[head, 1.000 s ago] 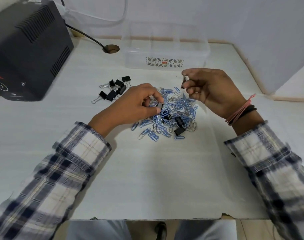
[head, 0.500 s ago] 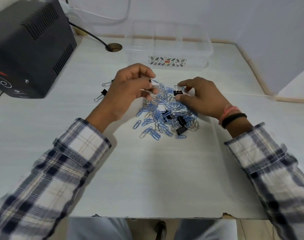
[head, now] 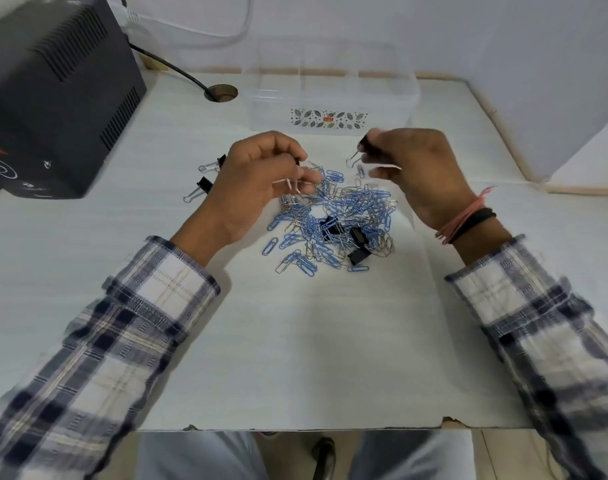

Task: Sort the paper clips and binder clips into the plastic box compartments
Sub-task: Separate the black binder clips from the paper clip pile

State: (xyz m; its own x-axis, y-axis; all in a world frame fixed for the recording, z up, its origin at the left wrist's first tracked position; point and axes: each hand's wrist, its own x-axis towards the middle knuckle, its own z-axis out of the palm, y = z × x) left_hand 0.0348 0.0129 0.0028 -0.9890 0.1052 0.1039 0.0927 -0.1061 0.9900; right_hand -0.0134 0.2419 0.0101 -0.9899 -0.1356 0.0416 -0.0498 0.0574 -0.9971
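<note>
A black binder clip is pinched in the right hand and another in the left hand — both grips clenched above the paper clips heaped on the surface, near the plastic box.

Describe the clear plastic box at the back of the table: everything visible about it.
The plastic box is clear, rectangular and lidless, with faint inner dividers forming compartments; their count is hard to read. A leaf-pattern label with a small red mark sits on its front wall. It stands upright on the table near the back wall, beyond the clip pile. It looks empty. Neither hand touches it.
</note>
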